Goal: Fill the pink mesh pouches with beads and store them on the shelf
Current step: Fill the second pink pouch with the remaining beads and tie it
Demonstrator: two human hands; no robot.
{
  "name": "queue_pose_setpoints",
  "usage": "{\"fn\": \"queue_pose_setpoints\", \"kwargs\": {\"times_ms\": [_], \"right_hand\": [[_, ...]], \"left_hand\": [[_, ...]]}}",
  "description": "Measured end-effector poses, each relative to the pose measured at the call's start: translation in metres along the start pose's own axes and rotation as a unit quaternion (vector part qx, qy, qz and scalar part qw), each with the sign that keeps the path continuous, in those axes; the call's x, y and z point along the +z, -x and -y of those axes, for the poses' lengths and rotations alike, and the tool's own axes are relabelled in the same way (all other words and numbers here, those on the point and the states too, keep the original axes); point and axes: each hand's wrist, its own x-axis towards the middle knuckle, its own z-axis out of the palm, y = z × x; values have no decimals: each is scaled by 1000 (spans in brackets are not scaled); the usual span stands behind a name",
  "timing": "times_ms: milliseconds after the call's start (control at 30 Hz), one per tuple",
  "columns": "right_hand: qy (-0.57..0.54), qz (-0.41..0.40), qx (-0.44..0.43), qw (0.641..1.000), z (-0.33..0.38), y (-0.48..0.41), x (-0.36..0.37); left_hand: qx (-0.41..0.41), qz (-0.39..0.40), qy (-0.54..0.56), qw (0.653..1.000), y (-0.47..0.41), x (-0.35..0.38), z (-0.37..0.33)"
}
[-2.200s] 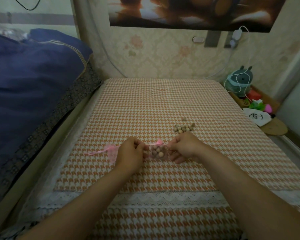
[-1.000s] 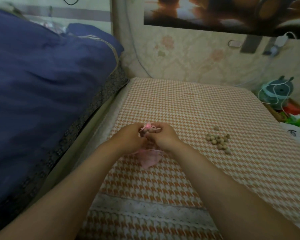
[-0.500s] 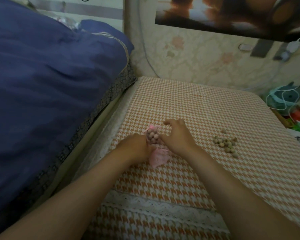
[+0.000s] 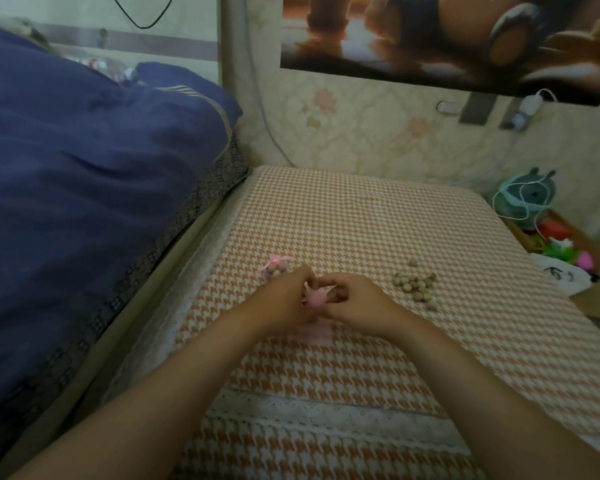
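A pink mesh pouch filled with beads (image 4: 276, 269) lies tied shut on the checked cloth, just beyond my left hand. Both hands meet in the middle of the cloth: my left hand (image 4: 284, 299) and my right hand (image 4: 354, 301) pinch a second, empty pink mesh pouch (image 4: 316, 299) between their fingertips. Its lower part (image 4: 317, 332) hangs down to the cloth under my hands. A loose pile of tan beads (image 4: 417, 286) sits to the right of my right hand.
A blue quilt (image 4: 84, 188) is heaped along the left side. The orange and white checked cloth (image 4: 361, 220) reaches back to the wall. At the far right stand a teal plush with a white cable (image 4: 525, 199) and a small shelf of toys (image 4: 568, 251).
The filled pouch was set down on the cloth at the left and released. Both hands then picked up the empty pouch that lay under them.
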Motion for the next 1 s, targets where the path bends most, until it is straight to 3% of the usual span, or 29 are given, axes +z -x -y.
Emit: {"fn": "queue_pose_setpoints", "kwargs": {"times_ms": [233,700,833,900,1000], "right_hand": [[-76,-81,23,994,-19,17,-34],[-10,-106,60,993,-42,26,-76],[29,-103,50,993,-46,24,-77],[47,-101,37,993,-44,23,-75],[55,-110,12,992,-43,19,-73]], "left_hand": [[-14,-1,167,986,-14,2,-35],[89,-25,55,994,-41,21,-60],[117,-127,-17,985,-43,27,-62],[84,-146,23,985,-44,25,-67],[24,-95,39,994,-44,24,-70]]}}
